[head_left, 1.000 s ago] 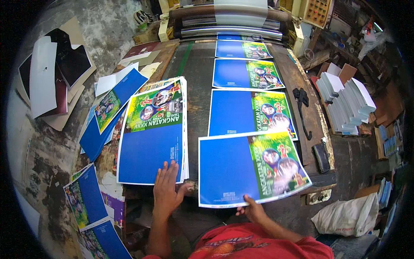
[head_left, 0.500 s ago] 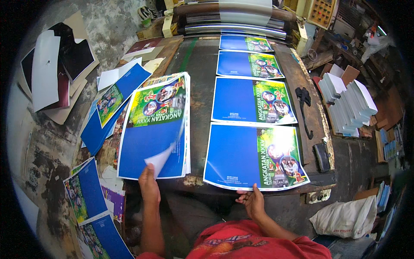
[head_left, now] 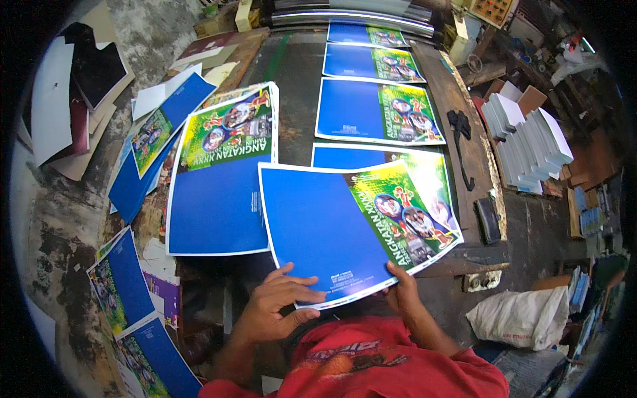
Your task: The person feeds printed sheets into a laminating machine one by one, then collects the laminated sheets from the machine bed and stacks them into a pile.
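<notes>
Head view: The blue-and-green printed sheet is raised and gently bowed above the counter, its far side overlapping, in view, the front sheet of a printed row and the right edge of a printed stack. The right hand pinches the near edge, thumb on the printed face, the other fingers largely hidden beneath. The left hand has its fingers loosely spread at the near left corner, thumb apart from them; whether they bear on the paper cannot be told.

Handling, in judgement: support both near corners evenly, hold by the white margin, keep the bow shallow to avoid creasing, and lift the far edge clear so it does not drag neighbouring sheets.

Surface: dark, worn and stained, with chipped edges. A black strap and black pouch lie along its right side; metal rollers span the far end.

Room: stained floor, loose sheets at left, white paper stacks and a whitish sack at right.
</notes>
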`<action>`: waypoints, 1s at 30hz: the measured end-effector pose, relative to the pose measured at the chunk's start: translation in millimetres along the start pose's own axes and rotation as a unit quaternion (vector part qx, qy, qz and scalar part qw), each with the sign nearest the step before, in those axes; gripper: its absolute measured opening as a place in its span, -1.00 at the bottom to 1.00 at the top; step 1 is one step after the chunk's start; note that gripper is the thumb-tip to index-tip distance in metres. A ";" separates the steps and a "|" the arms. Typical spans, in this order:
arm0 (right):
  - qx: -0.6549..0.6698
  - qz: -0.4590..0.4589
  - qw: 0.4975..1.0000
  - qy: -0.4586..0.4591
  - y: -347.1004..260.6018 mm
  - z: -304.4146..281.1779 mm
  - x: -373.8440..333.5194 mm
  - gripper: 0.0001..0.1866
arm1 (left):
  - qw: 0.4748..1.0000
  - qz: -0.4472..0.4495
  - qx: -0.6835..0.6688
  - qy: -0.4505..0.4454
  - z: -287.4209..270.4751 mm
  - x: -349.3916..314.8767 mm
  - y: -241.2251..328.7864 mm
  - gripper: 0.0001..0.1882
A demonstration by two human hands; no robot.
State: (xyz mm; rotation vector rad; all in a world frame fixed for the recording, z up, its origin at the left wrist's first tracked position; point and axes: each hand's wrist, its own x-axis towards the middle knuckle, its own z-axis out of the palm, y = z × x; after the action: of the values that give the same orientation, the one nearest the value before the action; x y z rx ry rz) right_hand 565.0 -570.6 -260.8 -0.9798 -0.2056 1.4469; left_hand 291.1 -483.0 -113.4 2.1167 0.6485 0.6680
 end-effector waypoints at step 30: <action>-0.011 0.033 0.990 0.139 74.8 -39.6 -50.5 -0.57 | 0.956 0.230 -0.169 -0.072 -15.7 29.0 136.5 -0.53</action>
State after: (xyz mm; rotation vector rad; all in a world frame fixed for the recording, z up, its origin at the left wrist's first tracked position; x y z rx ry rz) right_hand 527.3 -645.2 -312.9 -1.2037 0.0143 1.3524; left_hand 331.7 -530.1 12.5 1.9740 -0.0513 0.7989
